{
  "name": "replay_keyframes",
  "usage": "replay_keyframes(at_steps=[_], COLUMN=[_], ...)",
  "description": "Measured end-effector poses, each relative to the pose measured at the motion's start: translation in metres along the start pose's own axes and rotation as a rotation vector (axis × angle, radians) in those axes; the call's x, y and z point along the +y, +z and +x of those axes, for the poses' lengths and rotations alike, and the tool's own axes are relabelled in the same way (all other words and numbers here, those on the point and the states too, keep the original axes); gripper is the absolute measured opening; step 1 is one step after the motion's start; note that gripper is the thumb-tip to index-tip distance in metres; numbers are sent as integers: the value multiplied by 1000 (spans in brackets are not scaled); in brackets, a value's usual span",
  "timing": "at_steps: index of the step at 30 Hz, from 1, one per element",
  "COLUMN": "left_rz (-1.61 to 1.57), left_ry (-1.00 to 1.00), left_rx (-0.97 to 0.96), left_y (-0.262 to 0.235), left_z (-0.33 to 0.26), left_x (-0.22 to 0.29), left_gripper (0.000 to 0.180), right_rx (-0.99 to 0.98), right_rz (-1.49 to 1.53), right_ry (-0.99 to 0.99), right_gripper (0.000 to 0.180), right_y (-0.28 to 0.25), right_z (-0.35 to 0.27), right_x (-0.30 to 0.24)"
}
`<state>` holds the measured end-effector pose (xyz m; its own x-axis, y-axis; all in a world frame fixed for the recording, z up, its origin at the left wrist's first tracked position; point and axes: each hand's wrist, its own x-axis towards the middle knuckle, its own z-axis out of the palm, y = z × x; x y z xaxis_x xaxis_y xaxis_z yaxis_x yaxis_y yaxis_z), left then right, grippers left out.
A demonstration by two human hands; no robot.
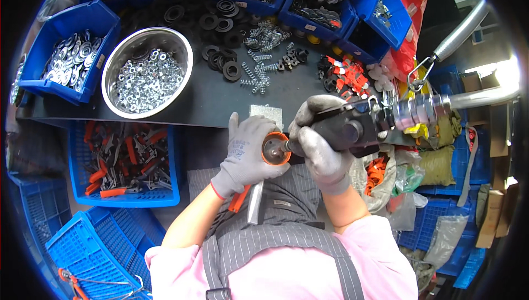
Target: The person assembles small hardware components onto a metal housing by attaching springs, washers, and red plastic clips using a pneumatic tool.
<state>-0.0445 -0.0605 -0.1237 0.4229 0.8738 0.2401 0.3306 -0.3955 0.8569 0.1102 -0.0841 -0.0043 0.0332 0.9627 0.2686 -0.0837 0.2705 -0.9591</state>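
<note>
My left hand [241, 152], in a grey glove, is wrapped round a hand tool with a round orange-rimmed head [272, 149]. Below that hand hang the tool's silver handle [255, 203] and orange handle [237, 201]. In my gloved right hand [326, 163] is a black power driver [348, 129], its fingers closed round the body. The driver's tip points left and reaches the hollow of the orange-rimmed head; whether it seats on a fastener I cannot tell. Just beyond my hands a small metal block [266, 114] sits at the bench edge.
On the bench [215, 101] are a steel bowl [106, 74] of nuts, springs [256, 74], black rings [225, 24] and red clips [350, 74]. Blue bins [38, 83] line its back and left. A blue crate [175, 162] of orange-handled tools stands below. A metal arm [463, 27] hangs right.
</note>
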Motion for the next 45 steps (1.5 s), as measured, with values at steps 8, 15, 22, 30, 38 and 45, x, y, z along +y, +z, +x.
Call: replay_keyframes(at_steps=[8,15,22,30,38,45], left_rz=[23,54,35,16,66,12], left_ry=[10,39,16,24,-42,53], left_rx=[-13,5,-15,10,-27,-118], left_y=[0,4,1,6,14,-2], left_z=[-2,-5,-1,-2,-1,-16], left_x=[-1,-4,16,20,23,23], left_gripper=[76,84,80,68,78,81], right_rx=[11,-36,61,361,1055,1046], right_rz=[-20,-49,-5,107,-460,-988], right_ry=[-6,-63,-56,-151,81,-42], right_gripper=[50,52,54,63,50,57], right_y=[-3,-4,8,-76,-310,-244], right_z=[0,0,5,-32,-125,-116], right_x=[3,6,-18,-67,115,88])
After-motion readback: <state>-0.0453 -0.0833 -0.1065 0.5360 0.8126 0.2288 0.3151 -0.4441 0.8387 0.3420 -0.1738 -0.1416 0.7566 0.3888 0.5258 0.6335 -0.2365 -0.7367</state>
